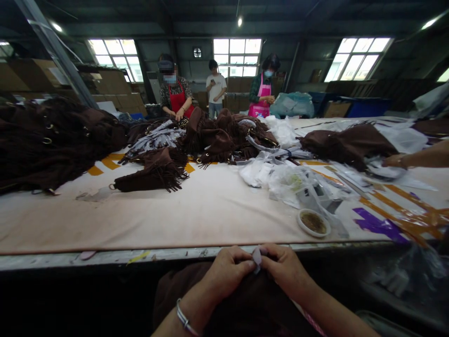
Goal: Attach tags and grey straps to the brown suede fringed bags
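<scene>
Both hands meet at the table's front edge, above dark brown fabric [252, 304] that lies over the lap. Thumb and fingers of my left hand [229, 271] pinch a small pale grey piece [257, 260] from the left. From the right, my right hand [286, 269] pinches the same piece, its fingertips almost touching the left ones. A silver bracelet circles the left wrist. How the grey piece joins the brown fabric is hidden by the fingers.
Brown fringed bags [154, 171] lie on the pale table [196, 210], heaped at left and centre. Plastic bags [280, 178] and a round dish [313, 222] sit right of centre. Another person's hand [394, 160] reaches in at right. Three people stand beyond.
</scene>
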`<state>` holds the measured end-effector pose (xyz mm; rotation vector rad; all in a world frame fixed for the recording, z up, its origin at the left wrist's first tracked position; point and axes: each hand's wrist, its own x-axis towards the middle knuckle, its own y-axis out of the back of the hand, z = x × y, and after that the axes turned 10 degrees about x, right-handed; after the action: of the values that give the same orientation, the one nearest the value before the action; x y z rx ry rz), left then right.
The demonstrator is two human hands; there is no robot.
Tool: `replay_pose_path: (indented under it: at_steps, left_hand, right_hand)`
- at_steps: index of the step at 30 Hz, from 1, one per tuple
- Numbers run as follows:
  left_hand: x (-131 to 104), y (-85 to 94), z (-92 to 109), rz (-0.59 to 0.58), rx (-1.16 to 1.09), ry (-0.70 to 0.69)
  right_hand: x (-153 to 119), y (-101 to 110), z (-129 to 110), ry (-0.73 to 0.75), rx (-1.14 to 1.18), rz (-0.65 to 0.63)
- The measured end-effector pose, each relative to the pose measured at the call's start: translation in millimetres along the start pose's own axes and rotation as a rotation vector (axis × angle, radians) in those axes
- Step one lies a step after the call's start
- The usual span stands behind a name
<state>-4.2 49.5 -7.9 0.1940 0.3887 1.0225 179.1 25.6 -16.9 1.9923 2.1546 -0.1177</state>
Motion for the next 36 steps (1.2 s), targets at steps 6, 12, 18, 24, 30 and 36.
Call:
replay_pose_path:
  at_steps: [6, 12, 18, 24, 30, 36]
  left_hand:
    - [-0.3, -4.0, -1.8, -0.008, -0.191, 0.089]
    - [0.9, -2.0, -1.1, -0.141, -0.346, 0.170]
    - [0.5, -3.4, -4.5, -0.116, -0.293, 0.170]
    - [-1.1, -9.8, 0.7, 0.005, -0.145, 0.099]
    - [-5.5, -7.4, 5.8, -0.010, -0.102, 0.006]
    - [-14.3, 5.7, 7.4, -0.073, 0.020, -0.113]
  right_hand:
    - [-7.3, 24.0, 3.5, 0.117, 0.013, -0.178]
    - [4.7, 51.2, -21.5, 0.741, -0.639, -0.301]
    - [19.4, 32.1, -42.3, 0.883, -0.844, -0.468]
    - [22.1, 22.4, -47.1, 0.717, -0.757, -0.551]
    - [17.2, 18.8, -64.2, 0.267, -0.676, -0.466]
    - [17.3, 12.2, -66.3, 0.119, -0.553, -0.471]
